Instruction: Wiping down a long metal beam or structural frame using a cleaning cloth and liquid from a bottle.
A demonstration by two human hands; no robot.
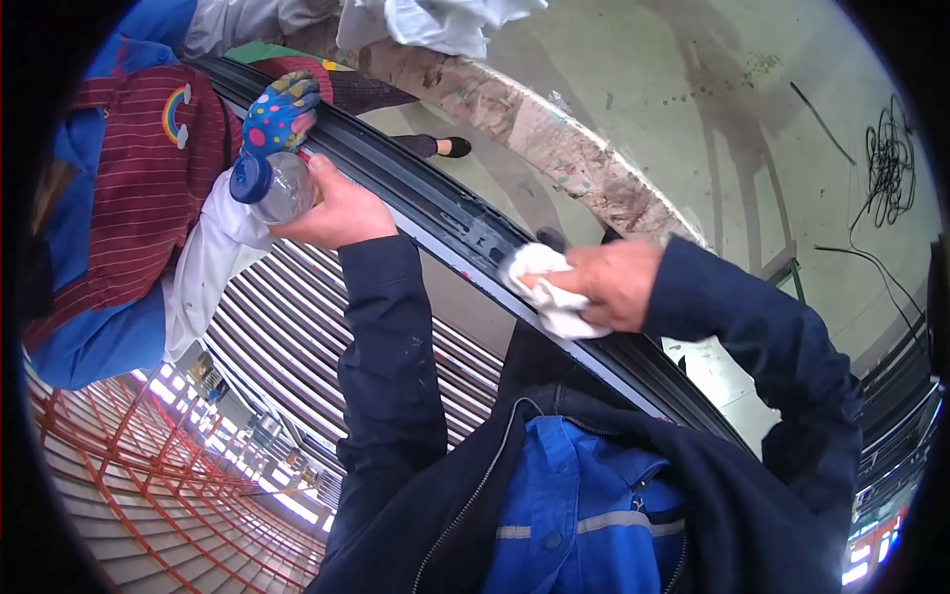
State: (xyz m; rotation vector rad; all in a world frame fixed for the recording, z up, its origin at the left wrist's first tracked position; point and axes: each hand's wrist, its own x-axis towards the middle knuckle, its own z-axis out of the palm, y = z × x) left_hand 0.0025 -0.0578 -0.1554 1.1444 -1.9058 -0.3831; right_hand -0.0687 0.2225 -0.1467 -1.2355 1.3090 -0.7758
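My left hand [341, 208] is wrapped round a clear plastic bottle [286, 190] with a blue cap [250, 179], tilted with its cap to the left. In my right hand [618, 282] a crumpled white cloth [546, 287] is bunched under the fingers and pressed on a long black profile [445, 218]. This profile runs from upper left to lower right, with a pale strip along its near side. Just beyond the bottle, a co-worker's gloved hand [282, 111], in a dotted blue glove, rests at the profile's far left part.
At the left stands a co-worker in a striped maroon apron [139, 188], with a white cloth [213, 252] beside it. A worn, stained ledge [515, 129] lies beyond the profile. Black cable [891, 163] is coiled on the floor at right. Stacked pale bars [287, 317] lie below.
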